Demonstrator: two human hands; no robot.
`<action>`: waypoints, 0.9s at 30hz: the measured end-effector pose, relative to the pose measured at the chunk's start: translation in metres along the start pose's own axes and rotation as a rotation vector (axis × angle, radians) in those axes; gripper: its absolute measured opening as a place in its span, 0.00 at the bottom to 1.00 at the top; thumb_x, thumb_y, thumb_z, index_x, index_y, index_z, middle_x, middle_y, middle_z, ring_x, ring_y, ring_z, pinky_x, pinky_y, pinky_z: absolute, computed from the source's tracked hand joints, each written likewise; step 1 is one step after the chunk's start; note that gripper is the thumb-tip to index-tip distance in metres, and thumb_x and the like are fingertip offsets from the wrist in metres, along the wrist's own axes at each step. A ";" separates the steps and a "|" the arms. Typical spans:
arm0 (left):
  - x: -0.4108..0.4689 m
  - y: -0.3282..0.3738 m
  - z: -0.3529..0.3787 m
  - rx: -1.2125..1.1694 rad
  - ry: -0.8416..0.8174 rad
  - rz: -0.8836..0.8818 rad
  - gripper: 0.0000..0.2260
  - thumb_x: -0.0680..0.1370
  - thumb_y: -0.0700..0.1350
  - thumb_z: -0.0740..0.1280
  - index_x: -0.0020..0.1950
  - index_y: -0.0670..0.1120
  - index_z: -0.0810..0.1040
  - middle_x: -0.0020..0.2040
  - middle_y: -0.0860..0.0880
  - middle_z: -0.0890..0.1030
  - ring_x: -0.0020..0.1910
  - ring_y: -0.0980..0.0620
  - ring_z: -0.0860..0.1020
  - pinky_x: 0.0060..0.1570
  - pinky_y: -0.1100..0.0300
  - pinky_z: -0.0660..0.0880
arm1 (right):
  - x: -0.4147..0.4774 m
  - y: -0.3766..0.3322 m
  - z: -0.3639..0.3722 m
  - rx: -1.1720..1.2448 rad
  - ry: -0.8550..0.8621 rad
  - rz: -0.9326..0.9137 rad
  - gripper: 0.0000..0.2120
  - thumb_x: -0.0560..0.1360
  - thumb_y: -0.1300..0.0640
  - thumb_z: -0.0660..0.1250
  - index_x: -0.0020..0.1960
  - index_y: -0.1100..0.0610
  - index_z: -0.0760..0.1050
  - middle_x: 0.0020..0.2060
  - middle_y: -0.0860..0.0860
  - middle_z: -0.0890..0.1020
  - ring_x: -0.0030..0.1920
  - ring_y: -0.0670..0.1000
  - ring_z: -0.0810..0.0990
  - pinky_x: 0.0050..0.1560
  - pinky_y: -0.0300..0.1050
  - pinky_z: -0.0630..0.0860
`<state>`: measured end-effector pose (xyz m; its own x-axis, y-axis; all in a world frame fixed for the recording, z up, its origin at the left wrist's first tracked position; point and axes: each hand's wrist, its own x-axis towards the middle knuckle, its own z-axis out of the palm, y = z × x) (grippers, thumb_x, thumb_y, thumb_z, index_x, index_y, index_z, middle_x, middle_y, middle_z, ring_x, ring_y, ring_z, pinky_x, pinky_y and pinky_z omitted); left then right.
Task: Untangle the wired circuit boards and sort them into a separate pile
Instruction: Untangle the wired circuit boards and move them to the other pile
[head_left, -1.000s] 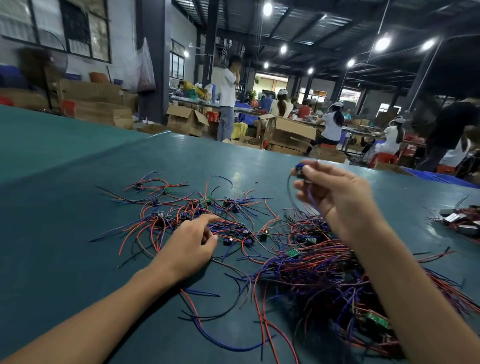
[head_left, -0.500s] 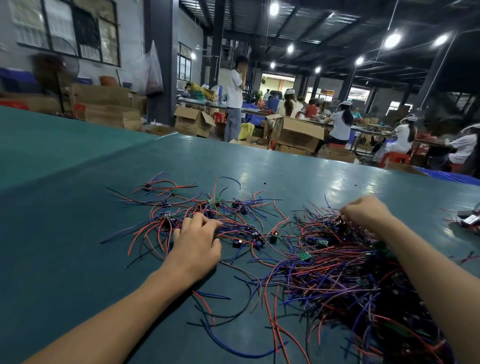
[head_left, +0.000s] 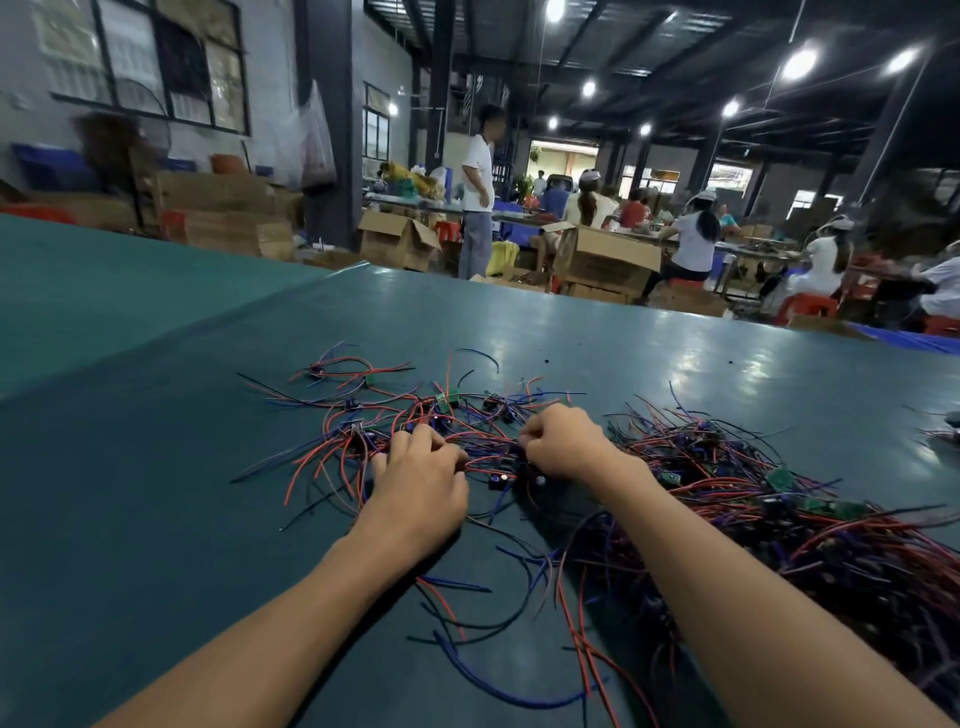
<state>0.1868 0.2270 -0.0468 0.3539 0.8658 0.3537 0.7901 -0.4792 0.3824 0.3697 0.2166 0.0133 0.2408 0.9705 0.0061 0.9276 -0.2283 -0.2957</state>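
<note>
Both hands are down on the teal worktop (head_left: 156, 493), close together. The left hand (head_left: 421, 478) sits knuckles-up on the loose spread of red and blue wires (head_left: 363, 415), fingers curled in; whether it grips any can't be made out. The right hand (head_left: 563, 441) is balled up just beside it, thumb and fingers pinching into the same wires. To its right lies the dense tangle (head_left: 779, 545), green boards (head_left: 779, 479) poking out. Beyond the worktop: cardboard boxes (head_left: 397, 239), seated workers, one person standing (head_left: 477, 182).
</note>
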 end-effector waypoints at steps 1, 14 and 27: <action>0.000 0.000 0.000 -0.003 -0.001 0.000 0.14 0.82 0.51 0.60 0.66 0.54 0.78 0.62 0.51 0.69 0.65 0.48 0.65 0.64 0.48 0.63 | 0.003 0.002 0.001 0.014 0.004 -0.005 0.10 0.78 0.51 0.67 0.54 0.50 0.85 0.53 0.54 0.85 0.58 0.58 0.79 0.65 0.55 0.73; 0.000 -0.002 0.001 -0.004 -0.020 0.000 0.15 0.84 0.53 0.58 0.66 0.53 0.78 0.61 0.51 0.69 0.65 0.48 0.64 0.65 0.46 0.64 | 0.012 0.013 -0.024 0.534 -0.111 0.042 0.07 0.68 0.59 0.80 0.36 0.57 0.83 0.32 0.50 0.83 0.34 0.49 0.79 0.38 0.43 0.75; 0.001 -0.003 0.001 -0.009 -0.019 0.008 0.16 0.84 0.56 0.57 0.65 0.53 0.79 0.59 0.52 0.69 0.63 0.49 0.64 0.64 0.46 0.64 | -0.006 -0.006 -0.082 1.510 0.207 0.017 0.06 0.79 0.68 0.66 0.55 0.67 0.78 0.43 0.58 0.82 0.44 0.54 0.84 0.55 0.50 0.82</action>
<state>0.1849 0.2293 -0.0487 0.3697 0.8645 0.3406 0.7828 -0.4873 0.3870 0.3863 0.2053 0.0928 0.4014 0.9120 0.0840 -0.1958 0.1750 -0.9649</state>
